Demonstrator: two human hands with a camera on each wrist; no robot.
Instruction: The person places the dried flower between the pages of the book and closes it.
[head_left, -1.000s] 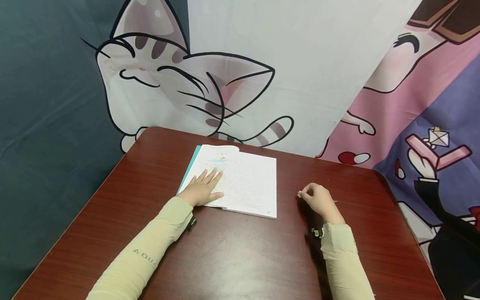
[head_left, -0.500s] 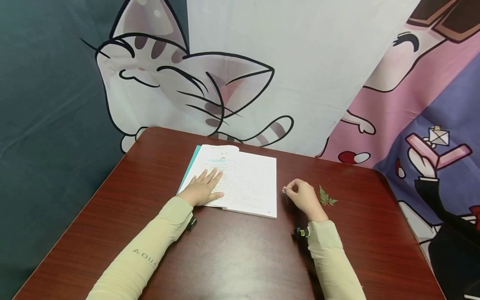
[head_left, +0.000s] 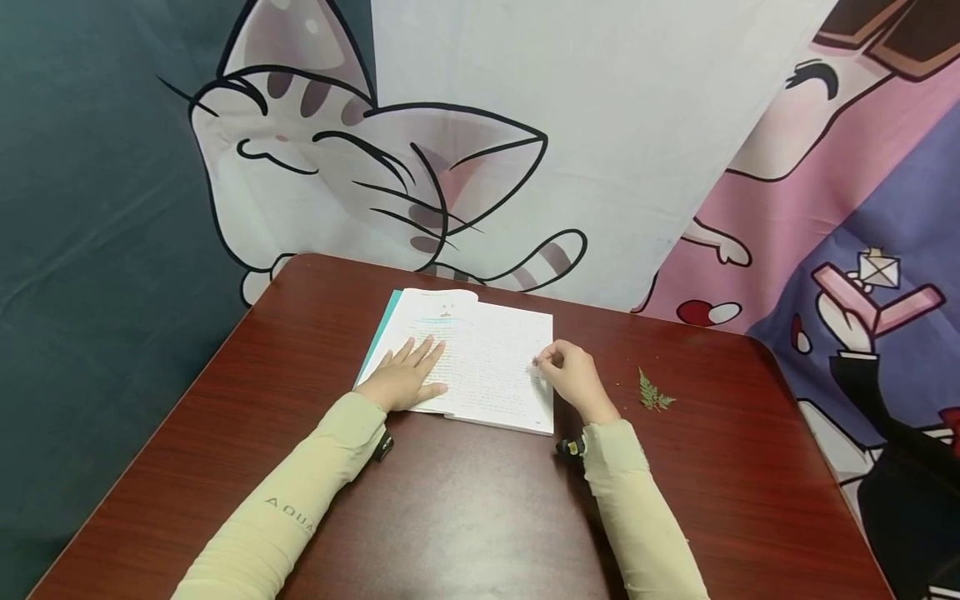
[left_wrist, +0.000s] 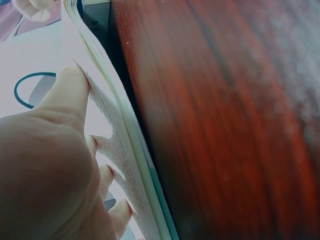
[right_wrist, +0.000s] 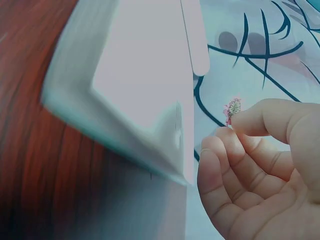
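An open book point(head_left: 498, 358) with printed pages and a teal cover edge lies on the table. My left hand point(head_left: 401, 379) rests on its left page with fingers spread straight; in the left wrist view the fingertips press the printed paper. Over the right page's outer edge, my right hand point(head_left: 576, 379) pinches a small pink flower point(right_wrist: 232, 109) between thumb and index finger. In the right wrist view the flower pokes out beyond the fingertips, and the other fingers are curled. A green fern-like leaf point(head_left: 652, 392) lies flat on the table, right of my right hand.
The dark reddish-brown table point(head_left: 450, 517) has rounded far corners. Behind it hangs a cloth backdrop point(head_left: 600, 150) printed with a cartoon cat and other figures. Tiny specks lie on the wood near the leaf.
My right hand has moved left with the flower, from the bare table to over the book's right page. The leaf it covered now shows fully. My left hand has stayed in place.
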